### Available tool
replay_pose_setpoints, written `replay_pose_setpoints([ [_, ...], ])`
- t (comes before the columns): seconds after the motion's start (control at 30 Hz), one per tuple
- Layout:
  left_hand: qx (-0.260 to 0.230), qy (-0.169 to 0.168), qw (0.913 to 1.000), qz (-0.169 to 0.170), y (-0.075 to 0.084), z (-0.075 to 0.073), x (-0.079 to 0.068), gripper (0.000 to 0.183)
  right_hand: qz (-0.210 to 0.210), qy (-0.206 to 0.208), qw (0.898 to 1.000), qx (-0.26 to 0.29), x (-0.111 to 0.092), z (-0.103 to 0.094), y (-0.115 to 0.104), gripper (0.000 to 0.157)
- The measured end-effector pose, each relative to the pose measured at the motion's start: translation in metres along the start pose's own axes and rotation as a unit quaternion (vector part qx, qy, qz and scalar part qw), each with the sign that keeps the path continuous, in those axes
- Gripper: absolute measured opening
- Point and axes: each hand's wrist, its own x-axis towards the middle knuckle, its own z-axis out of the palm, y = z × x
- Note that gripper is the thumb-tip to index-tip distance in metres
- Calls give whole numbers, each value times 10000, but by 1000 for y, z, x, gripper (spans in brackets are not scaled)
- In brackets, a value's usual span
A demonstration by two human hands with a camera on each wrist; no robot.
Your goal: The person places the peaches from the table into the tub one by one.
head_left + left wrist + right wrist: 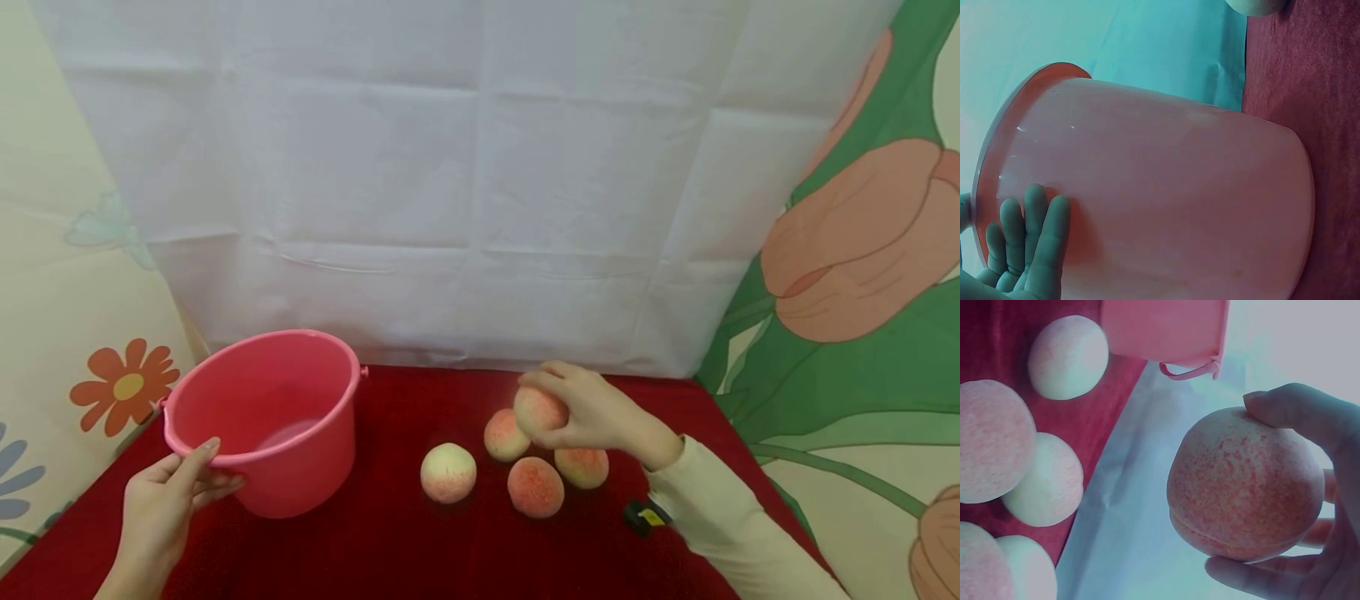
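Note:
At the left of the head view, my left hand [167, 500] grips the near rim of a pink bucket [311, 467], thumb over the rim. In the left wrist view the fingers [1050, 250] lie along the bucket's outer wall [1179, 169]. My right hand [600, 410] holds a peach [538, 412] between thumb and fingers, above the other peaches. In the right wrist view this peach [1244, 487] is blushed red, with a crease low on its side. Beneath and around it lie several more, among them a pale peach [447, 473] nearest the bucket and a redder peach [536, 487].
A dark red cloth [390, 550] covers the table. Behind it hangs a white sheet [465, 208]. Walls with painted flowers [123, 387] stand at both sides. A small black object [643, 518] with a yellow patch is beside the right sleeve [720, 508].

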Motion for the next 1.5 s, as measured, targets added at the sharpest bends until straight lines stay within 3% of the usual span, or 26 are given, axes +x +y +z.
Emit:
replay_pose_setpoints([
  [0.43, -50, 54, 10000, 53, 0, 0, 0, 21, -83, 100, 9998, 145, 29, -3, -8, 49],
  [0.8, 37, 121, 9999, -11, 0, 1, 0, 21, -91, 38, 9998, 165, 48, -2, -14, 54],
  [1.0, 17, 145, 9999, -2, 0, 1, -1, 20, -235, 167, 9988, 399, 59, -2, -15, 52],
  [1.2, -106, 78, 9999, 78, -1, 1, 0, 21, -15, 111, 9973, 732, 68, -6, -17, 53],
  [1.5, -128, 19, 9998, 157, -2, 1, 0, 21, -157, 269, 9981, 537, 89, -3, -26, 49],
])
